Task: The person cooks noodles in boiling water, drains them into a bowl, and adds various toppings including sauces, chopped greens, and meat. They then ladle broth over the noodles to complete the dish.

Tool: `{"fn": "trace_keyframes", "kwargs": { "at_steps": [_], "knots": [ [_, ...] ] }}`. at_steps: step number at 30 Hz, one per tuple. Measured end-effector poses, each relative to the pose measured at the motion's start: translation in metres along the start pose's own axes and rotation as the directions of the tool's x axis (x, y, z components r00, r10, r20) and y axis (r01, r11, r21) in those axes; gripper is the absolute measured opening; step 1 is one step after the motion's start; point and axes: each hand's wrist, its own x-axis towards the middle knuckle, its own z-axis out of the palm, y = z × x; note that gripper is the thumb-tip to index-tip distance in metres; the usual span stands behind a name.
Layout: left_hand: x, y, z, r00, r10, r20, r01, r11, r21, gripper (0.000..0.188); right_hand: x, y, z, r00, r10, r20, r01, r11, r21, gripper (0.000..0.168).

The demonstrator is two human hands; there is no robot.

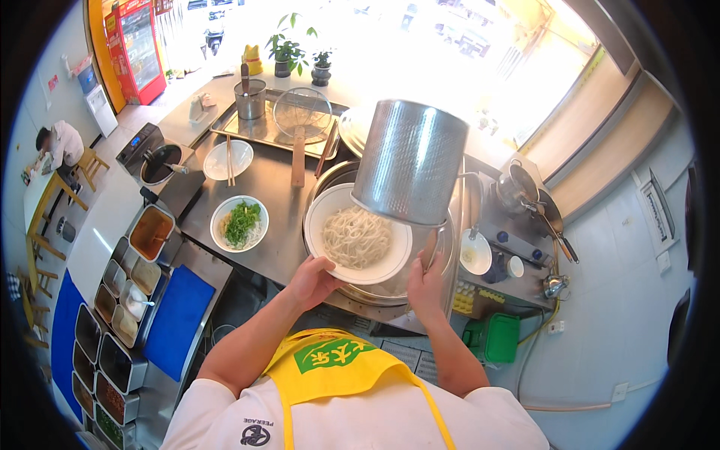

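Observation:
My left hand (pixel 314 282) grips the near left rim of a white bowl (pixel 318 205) that holds a mound of pale noodles (pixel 356 237). The bowl is over a large round steel pot (pixel 311 188). My right hand (pixel 426 284) is closed around the wooden handle (pixel 430 247) of a tall perforated metal noodle strainer (pixel 411 160). The strainer is tilted above the bowl's right side, and its inside is hidden. On the steel counter to the left, a smaller white bowl (pixel 239 223) holds chopped green herbs (pixel 243 220) and pale shreds.
A wire skimmer (pixel 302 112) and another strainer (pixel 251 101) rest on a metal tray (pixel 225 125). Chopsticks (pixel 229 160) lie across a white dish (pixel 216 160). Metal containers of ingredients (pixel 152 232) stand left; a white bowl (pixel 476 252) stands right. A person (pixel 63 147) sits far left.

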Motion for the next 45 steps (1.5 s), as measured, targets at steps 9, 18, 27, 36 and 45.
{"fn": "trace_keyframes", "kwargs": {
  "at_steps": [9, 18, 27, 36, 45],
  "knots": [
    [0.005, -0.004, -0.001, 0.999, -0.023, 0.035, 0.025, 0.997, -0.068, 0.054, 0.003, 0.012, -0.005, 0.990, -0.127, -0.058, 0.121, 0.988, -0.091, 0.018],
    [0.007, -0.016, -0.006, 1.000, -0.024, 0.009, 0.024, 0.998, -0.054, 0.053, -0.003, 0.009, -0.024, 0.968, 0.225, 0.112, -0.240, 0.959, 0.149, 0.012],
    [-0.002, -0.022, -0.013, 0.999, 0.034, -0.022, -0.034, 0.999, -0.016, 0.063, 0.007, -0.047, -0.016, 0.961, 0.214, 0.175, -0.254, 0.933, 0.255, 0.014],
    [-0.019, -0.007, -0.017, 1.000, 0.020, -0.008, -0.021, 0.998, -0.067, 0.061, -0.009, 0.012, 0.009, 0.987, -0.146, 0.067, 0.156, 0.972, -0.175, 0.014],
    [-0.046, 0.025, -0.056, 0.996, -0.060, 0.064, 0.069, 0.986, -0.153, 0.062, -0.023, 0.034, 0.054, 0.966, -0.255, -0.034, 0.244, 0.951, -0.190, 0.013]
  ]
}}
